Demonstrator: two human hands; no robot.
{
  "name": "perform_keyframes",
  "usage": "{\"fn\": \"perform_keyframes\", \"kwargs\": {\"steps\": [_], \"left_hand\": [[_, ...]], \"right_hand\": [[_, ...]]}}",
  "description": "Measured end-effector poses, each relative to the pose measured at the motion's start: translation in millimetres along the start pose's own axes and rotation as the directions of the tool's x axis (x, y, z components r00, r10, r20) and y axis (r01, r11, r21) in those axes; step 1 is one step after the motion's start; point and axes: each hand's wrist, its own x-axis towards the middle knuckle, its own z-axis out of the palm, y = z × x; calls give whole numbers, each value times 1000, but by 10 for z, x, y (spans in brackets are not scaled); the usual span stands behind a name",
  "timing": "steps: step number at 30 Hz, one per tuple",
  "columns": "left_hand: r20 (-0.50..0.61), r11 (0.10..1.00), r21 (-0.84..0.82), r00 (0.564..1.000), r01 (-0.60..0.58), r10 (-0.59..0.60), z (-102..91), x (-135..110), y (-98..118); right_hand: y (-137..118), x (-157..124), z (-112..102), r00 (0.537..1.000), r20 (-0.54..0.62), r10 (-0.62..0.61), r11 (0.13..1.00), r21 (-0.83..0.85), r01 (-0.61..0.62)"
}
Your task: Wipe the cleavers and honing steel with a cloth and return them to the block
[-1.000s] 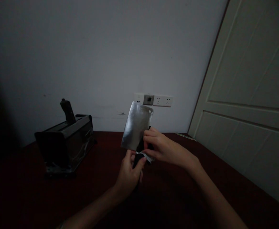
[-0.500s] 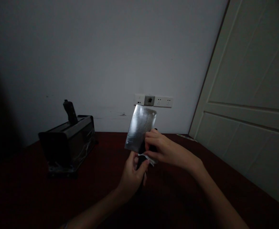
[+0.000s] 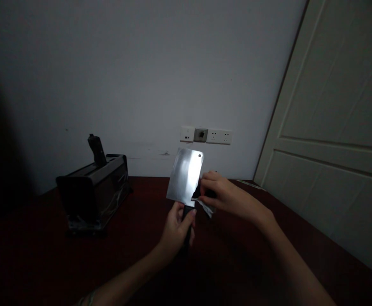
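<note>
L hand [image 3: 176, 229] grips cleaver [image 3: 183, 176] by handle, blade up; R hand [image 3: 220, 192] pinches b/w cloth [image 3: 207, 208] (prob., dim view) nr blade.

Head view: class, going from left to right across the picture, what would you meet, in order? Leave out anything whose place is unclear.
Dark holder → cleaver → right hand → panelled door.
</note>
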Motion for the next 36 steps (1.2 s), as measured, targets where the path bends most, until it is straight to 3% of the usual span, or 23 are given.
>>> {"fn": "perform_keyframes", "kwargs": {"steps": [5,9,14,20,27,36], "left_hand": [[-36,1000,25,999,-19,20,-67,48,2],[-22,999,29,999,-34,35,-68,43,25],[2,996,39,997,-76,76,-51,22,59],[10,994,49,995,-96,96,-66,20,74],[24,992,66,994,-108,107,-85,29,117],[67,995,30,993,-99,97,-120,63,148]], "right_hand": [[235,-68,-60,997,-35,76,993,-87,-78],[495,-68,33,987,-3,159,976,-154,-158],[801,3,341,915,174,365,920,-218,-325],[1049,11,830,817,335,470,882,-211,-421],[1178,-72,1199,741,463,486,865,-133,-484],[1280,-178,1269,707,485,514,815,-17,-580]]}}
